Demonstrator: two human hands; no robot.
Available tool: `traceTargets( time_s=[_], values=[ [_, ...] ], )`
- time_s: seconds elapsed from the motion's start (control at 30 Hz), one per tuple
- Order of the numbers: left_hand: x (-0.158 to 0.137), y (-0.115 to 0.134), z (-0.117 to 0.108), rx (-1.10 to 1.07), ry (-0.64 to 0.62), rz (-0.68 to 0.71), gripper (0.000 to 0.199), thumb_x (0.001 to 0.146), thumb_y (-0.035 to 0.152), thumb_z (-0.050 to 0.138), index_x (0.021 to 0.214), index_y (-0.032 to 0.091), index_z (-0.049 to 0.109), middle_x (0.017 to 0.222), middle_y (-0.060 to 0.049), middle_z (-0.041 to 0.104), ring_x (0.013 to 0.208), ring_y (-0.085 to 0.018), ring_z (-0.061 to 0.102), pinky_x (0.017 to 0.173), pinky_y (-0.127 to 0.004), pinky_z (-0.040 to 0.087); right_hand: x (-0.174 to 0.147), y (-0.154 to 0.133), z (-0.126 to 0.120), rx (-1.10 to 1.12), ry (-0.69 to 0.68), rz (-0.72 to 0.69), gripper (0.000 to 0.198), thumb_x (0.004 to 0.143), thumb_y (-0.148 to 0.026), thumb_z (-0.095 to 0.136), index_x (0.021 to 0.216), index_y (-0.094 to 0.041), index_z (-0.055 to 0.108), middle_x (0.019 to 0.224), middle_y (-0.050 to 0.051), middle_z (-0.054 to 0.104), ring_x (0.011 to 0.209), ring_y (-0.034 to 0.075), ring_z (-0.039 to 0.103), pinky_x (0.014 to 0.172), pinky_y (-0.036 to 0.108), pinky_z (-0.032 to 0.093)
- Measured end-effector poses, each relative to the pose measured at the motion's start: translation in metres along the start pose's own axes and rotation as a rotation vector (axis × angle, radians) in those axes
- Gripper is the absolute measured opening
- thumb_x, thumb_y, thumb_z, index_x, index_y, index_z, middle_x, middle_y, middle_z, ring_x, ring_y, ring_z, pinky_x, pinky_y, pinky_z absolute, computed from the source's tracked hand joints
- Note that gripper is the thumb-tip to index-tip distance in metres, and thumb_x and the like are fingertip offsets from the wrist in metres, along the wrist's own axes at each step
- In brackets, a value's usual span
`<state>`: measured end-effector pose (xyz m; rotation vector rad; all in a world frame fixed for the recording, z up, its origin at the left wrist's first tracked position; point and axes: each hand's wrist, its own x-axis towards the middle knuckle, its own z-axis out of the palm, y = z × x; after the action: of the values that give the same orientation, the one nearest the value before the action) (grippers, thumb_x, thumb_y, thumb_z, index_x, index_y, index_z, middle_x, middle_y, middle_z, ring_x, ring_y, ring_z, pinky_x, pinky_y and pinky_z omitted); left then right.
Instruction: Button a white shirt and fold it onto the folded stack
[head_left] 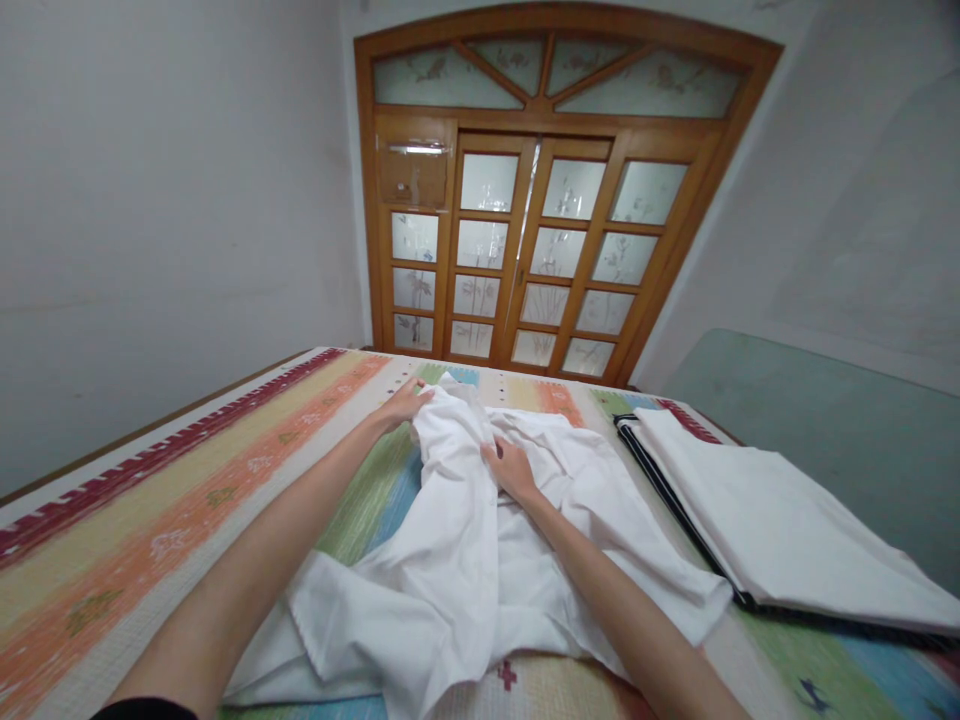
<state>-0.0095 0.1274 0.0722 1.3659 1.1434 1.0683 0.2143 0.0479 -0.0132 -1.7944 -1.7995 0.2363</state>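
Across the middle of the striped bed (225,490) lies a white shirt (457,520), creased and not yet flat; folded cloth (795,520) near the right edge looks finished. The left hand (406,402) has its grip pinched on the shirt's far end; the right hand (511,468), fingers curled, holds its middle.

White cloth (461,520), multicoloured striped bedspread (217,492)

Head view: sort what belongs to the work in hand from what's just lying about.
In hand:
- white garment, spread and rumpled
- left hand, at its far edge
- right hand, on its middle
- striped cover, underneath

Apparently just lying about:
- folded white cloth, to the right
- dark layer beneath that cloth
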Motion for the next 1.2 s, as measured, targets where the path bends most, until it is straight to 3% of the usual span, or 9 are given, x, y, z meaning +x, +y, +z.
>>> traceTargets(
  time_s=[0.13, 0.27, 0.4, 0.5, 0.67, 0.8, 0.9, 1.07, 1.2],
  values=[
    [-0.004, -0.005, -0.007, 0.028, -0.115, -0.024, 0.049, 0.053, 0.029, 0.085, 0.092, 0.015, 0.057, 0.074, -0.003, 0.069, 0.068, -0.017, 0.063, 0.060, -0.024, 0.047, 0.015, 0.006, -0.005, -0.072, 0.062, -0.014, 0.042, 0.090, -0.044, 0.042, 0.116, -0.016, 0.059, 0.118, 0.011, 0.063, 0.111, 0.023, 0.055, 0.095, 0.032, 0.038],
    [-0.013, -0.019, -0.013, -0.097, -0.275, -0.111, 0.041, 0.051, 0.035, 0.084, 0.080, 0.012, 0.066, 0.080, -0.008, 0.072, 0.080, -0.021, 0.066, 0.070, -0.027, 0.051, 0.031, 0.010, -0.007, -0.169, 0.129, -0.098, 0.045, 0.089, -0.041, 0.045, 0.123, -0.014, 0.054, 0.127, 0.012, 0.057, 0.119, 0.024, 0.048, 0.103, 0.034, 0.033],
    [-0.024, -0.031, -0.010, -0.247, -0.346, -0.088, 0.033, 0.057, 0.038, 0.080, 0.074, 0.014, 0.068, 0.083, -0.010, 0.073, 0.085, -0.023, 0.067, 0.078, -0.031, 0.051, 0.040, 0.010, -0.001, -0.291, 0.043, -0.138, 0.051, 0.089, -0.039, 0.045, 0.132, -0.012, 0.048, 0.141, 0.014, 0.046, 0.131, 0.025, 0.037, 0.109, 0.036, 0.024],
    [-0.026, -0.032, -0.004, -0.223, -0.344, -0.031, 0.038, 0.056, 0.043, 0.080, 0.075, 0.013, 0.067, 0.082, -0.012, 0.072, 0.082, -0.024, 0.067, 0.076, -0.032, 0.051, 0.042, 0.009, 0.002, -0.344, -0.023, -0.091, 0.057, 0.091, -0.044, 0.041, 0.137, -0.011, 0.044, 0.146, 0.016, 0.039, 0.135, 0.027, 0.032, 0.111, 0.037, 0.020],
    [-0.014, -0.011, -0.002, 0.114, -0.274, 0.134, 0.055, 0.070, 0.063, 0.061, 0.085, 0.010, 0.066, 0.080, -0.008, 0.071, 0.077, -0.022, 0.063, 0.067, -0.030, 0.049, 0.045, 0.005, -0.005, -0.352, -0.060, 0.050, 0.077, 0.088, -0.060, 0.035, 0.146, -0.010, 0.028, 0.155, 0.016, 0.018, 0.140, 0.033, 0.020, 0.112, 0.043, 0.017],
    [-0.009, 0.022, -0.009, 0.697, -0.151, 0.363, 0.047, 0.080, 0.055, 0.046, 0.078, 0.012, 0.067, 0.075, -0.006, 0.069, 0.076, -0.021, 0.061, 0.067, -0.028, 0.046, 0.046, 0.011, -0.010, -0.331, -0.099, 0.166, 0.085, 0.086, -0.067, 0.030, 0.151, -0.015, 0.013, 0.158, 0.012, 0.004, 0.140, 0.037, 0.014, 0.109, 0.054, 0.018],
    [-0.015, 0.049, -0.013, 1.158, -0.077, 0.387, 0.039, 0.077, 0.046, 0.049, 0.073, 0.012, 0.068, 0.071, -0.009, 0.068, 0.072, -0.022, 0.062, 0.065, -0.027, 0.044, 0.046, 0.019, -0.010, -0.335, -0.113, 0.215, 0.087, 0.086, -0.068, 0.028, 0.152, -0.015, 0.008, 0.158, 0.011, 0.000, 0.141, 0.037, 0.010, 0.108, 0.057, 0.019],
    [-0.029, 0.079, -0.008, 1.497, -0.184, 0.216, 0.041, 0.068, 0.045, 0.056, 0.081, 0.010, 0.071, 0.078, -0.015, 0.069, 0.074, -0.025, 0.063, 0.063, -0.028, 0.045, 0.044, 0.024, -0.009, -0.336, -0.136, 0.235, 0.087, 0.086, -0.068, 0.026, 0.152, -0.014, 0.007, 0.158, 0.011, -0.001, 0.141, 0.037, 0.012, 0.107, 0.059, 0.021],
    [-0.035, 0.082, -0.018, 1.367, -0.445, 0.121, 0.031, 0.061, 0.037, 0.060, 0.078, 0.013, 0.070, 0.079, -0.009, 0.070, 0.074, -0.022, 0.062, 0.063, -0.026, 0.045, 0.042, 0.024, -0.012, -0.353, -0.109, 0.216, 0.072, 0.092, -0.049, 0.027, 0.151, -0.012, 0.012, 0.158, 0.012, 0.003, 0.140, 0.036, 0.015, 0.104, 0.058, 0.028]
  ],
)
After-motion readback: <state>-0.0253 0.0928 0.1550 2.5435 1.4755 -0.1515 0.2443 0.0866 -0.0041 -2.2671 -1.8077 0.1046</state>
